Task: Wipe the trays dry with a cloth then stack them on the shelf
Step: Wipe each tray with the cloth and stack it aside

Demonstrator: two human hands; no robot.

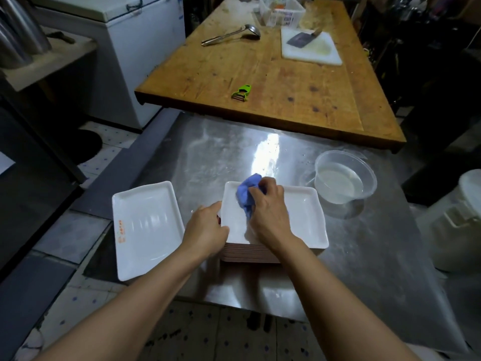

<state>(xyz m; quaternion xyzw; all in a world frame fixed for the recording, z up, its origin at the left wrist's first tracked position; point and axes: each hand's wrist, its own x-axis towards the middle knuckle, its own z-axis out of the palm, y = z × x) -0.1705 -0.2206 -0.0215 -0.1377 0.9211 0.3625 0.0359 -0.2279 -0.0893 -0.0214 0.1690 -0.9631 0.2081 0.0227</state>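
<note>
A stack of white rectangular trays [307, 217] stands on the steel table [351, 256]. My right hand [268, 212] grips a blue cloth [247, 194] and presses it into the top tray's left half. My left hand [205, 230] holds the left edge of that stack, fingers curled over the rim. A separate white tray [145, 227] with orange print lies to the left, overhanging the table's left edge.
A clear plastic tub of water [343, 178] sits to the right of the stack. A wooden table [273, 82] behind holds a green peeler [242, 93], a ladle [231, 35], a cutting board with a cleaver [309, 46] and a basket. A white bucket [458, 222] stands at right.
</note>
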